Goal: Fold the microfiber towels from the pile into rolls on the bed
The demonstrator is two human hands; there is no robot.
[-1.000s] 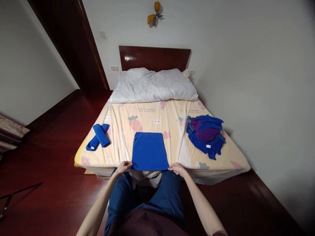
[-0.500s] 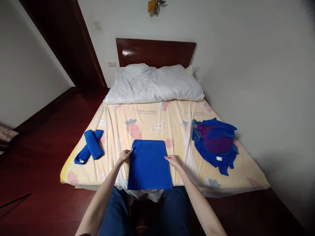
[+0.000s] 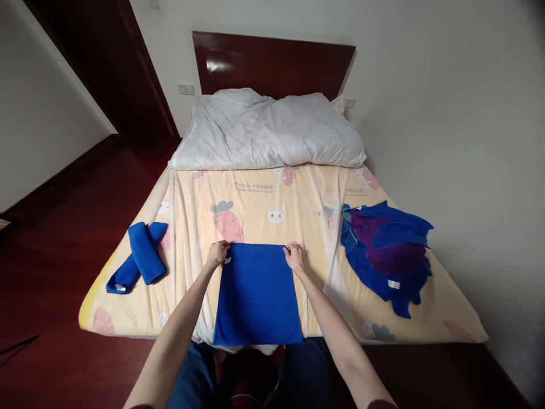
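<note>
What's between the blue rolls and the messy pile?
The head view shows a flat blue cloth on the bedsheet, left hand and right hand at its far corners.

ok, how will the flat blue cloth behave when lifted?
Probably floppy: the blue cloth looks thin, so it should droop below the left hand and right hand at its far corners. Likely light, with no visible padding. Rolling seems unlikely while it lies spread flat.

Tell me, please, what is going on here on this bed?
A person's left grip and right grip hold the two far corners of a blue cloth, spread out at the near edge of the bed. To its left, two rolled-looking blue bundles lie crossed; to its right is a loose heap of blue and purple cloths.
</note>
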